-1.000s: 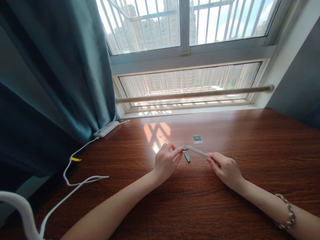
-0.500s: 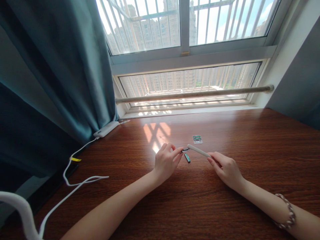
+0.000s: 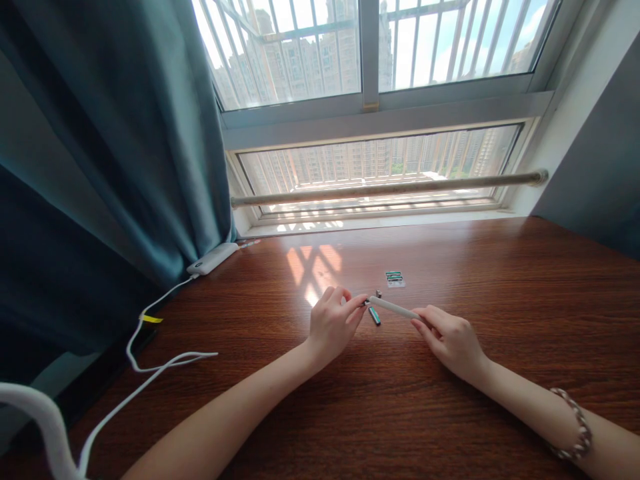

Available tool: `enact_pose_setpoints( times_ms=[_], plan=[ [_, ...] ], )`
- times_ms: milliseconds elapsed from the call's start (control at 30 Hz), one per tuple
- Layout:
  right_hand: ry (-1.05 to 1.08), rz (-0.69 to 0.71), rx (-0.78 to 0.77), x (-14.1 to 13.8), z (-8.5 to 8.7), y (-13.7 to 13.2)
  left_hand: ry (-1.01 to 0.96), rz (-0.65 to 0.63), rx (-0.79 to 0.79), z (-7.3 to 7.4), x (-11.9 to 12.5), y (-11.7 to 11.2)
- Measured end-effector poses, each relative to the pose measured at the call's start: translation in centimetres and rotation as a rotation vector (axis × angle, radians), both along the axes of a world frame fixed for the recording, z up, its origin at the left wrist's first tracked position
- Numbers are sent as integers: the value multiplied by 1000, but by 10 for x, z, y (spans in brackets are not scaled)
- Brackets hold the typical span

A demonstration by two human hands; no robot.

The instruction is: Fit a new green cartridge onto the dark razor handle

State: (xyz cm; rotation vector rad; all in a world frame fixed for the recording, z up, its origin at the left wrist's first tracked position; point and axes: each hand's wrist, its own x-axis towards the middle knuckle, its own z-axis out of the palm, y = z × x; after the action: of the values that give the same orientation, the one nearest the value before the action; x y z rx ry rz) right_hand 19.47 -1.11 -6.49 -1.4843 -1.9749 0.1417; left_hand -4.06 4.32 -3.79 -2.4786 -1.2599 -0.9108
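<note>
Counter [image 3: 525, 287], brown wood-grain, far edge below barred window [image 3: 310, 60]. Left grip [image 3: 333, 323], pinched on small dark piece [image 3: 367, 303]; right grip [image 3: 450, 340], clasped around pale rod [image 3: 395, 308]; both short of counter's far edge.

Glossy wood-grain tabletop [image 3: 510, 287], smooth matt stick [image 3: 395, 307], cloth curtain [image 3: 170, 133]

Stick [image 3: 394, 307] in right hand [image 3: 447, 337]: far end closer to fingertips of left hand [image 3: 333, 323] than half a second ago, also lower in view. Less of dark piece [image 3: 365, 303] shows past left fingertips now. Small dark bit [image 3: 379, 293] newly visible just beyond stick's end; loose or attached, cannot tell. Right fingertips shifted slightly toward left ones.
</note>
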Motion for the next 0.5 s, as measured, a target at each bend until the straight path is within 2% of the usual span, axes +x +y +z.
enact_pose_setpoints(
  times_ms=[233,500],
  plan=[
    [18,-70,5,0,-1,0,4,-2,-1,-1,0,0],
    [1,-30,-3,0,-2,0,-3,-3,11,0,0,0]
  ],
)
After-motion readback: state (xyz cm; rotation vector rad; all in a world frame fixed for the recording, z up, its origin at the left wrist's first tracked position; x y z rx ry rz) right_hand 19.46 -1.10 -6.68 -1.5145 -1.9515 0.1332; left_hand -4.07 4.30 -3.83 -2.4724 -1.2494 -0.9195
